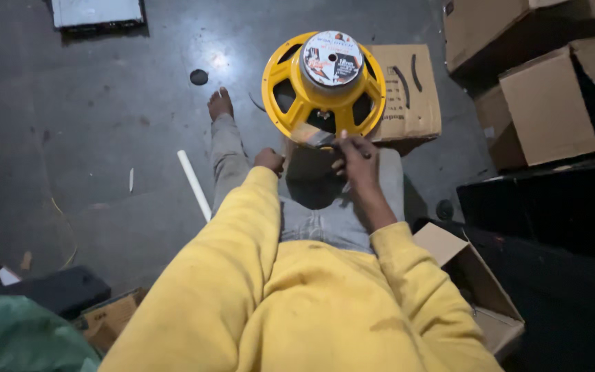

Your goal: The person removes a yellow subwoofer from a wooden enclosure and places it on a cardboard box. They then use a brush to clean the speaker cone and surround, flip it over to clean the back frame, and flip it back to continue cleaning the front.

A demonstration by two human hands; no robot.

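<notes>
Two hands meet at a round speaker (324,86), its yellow metal frame spoked, its magnet capped with a glossy label. We see it propped on our lap, just beyond the right hand (357,157), whose fingers pinch a thin tool at the rim. The left hand (268,160) curls shut, its hold hidden. Flat cardboard (408,93) lies far right.

A dark grey concrete floor (105,138) is spreading out on all sides, light glaring off it at the top. Brown cardboard boxes (552,103) are stacking up at the right, a flattened carton (411,89) is lying nearby, and a white tube (194,184) is resting at the left.
</notes>
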